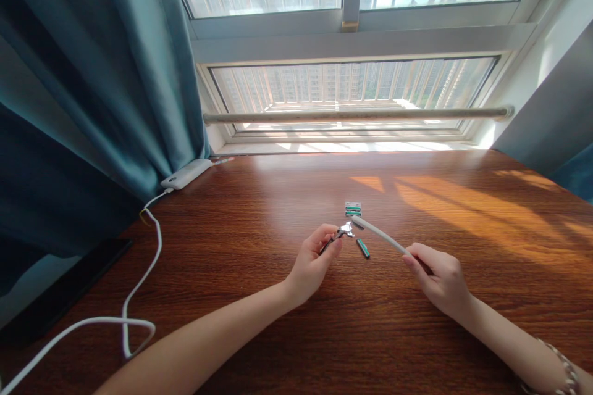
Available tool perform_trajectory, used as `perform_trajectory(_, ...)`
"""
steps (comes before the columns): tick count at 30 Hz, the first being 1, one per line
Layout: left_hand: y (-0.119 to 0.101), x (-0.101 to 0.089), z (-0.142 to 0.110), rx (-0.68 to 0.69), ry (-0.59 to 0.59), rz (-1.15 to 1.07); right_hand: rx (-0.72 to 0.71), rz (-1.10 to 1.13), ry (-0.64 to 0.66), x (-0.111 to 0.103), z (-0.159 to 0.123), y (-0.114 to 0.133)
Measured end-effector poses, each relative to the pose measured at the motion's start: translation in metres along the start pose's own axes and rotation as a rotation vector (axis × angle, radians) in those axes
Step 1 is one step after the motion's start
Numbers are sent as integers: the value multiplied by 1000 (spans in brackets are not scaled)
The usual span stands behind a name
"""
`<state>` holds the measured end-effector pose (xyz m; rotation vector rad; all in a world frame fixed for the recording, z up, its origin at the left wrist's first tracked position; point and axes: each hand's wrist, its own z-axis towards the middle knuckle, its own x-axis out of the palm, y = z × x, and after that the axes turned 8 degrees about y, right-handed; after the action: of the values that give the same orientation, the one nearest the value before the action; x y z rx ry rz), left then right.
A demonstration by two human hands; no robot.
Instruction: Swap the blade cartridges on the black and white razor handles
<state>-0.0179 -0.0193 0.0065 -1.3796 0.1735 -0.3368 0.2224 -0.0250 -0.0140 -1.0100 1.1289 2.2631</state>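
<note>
Left hand [312,262] grips razor handle [341,232]; right hand [439,276] pinches brush [382,236], bristles [358,223] close by (contact unclear). Blade [363,249] already off, lying on table [259,210]; brushing looks unfinished, handle bladeless.

Likely a home: curtain [102,62], wooden table [259,197], barred window [352,83].

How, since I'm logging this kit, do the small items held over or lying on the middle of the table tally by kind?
Razor handle: 1
Brush: 1
Loose blade cartridge: 1
Cartridge holder: 1 (cartridges inside not counted; too small to tell surely)
Total: 4
</note>
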Motion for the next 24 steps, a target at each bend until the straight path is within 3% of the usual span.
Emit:
perform_trajectory(6, -2, 0, 0, 11, 17, -13, 48, -18, -24, 0, 2, 0)
perform_trajectory(10, -2, -1, 1, 14, 60, -60, -38, -24, -8, -1, 1, 1)
perform_trajectory(15, -1, 1, 3, -140, 168, -345, 52, -39, -44, 0, 2, -1)
perform_trajectory(17, -2, 3, 3, -194, 201, -462, 21, -46, -31, 1, 1, -2)
perform_trajectory(20, -3, 3, 4, -228, 240, -544, -22, -78, 4, 3, 0, -4)
perform_trajectory(24, 1, 2, 4, -261, 273, -604, 35, -89, -60, 4, 0, -5)
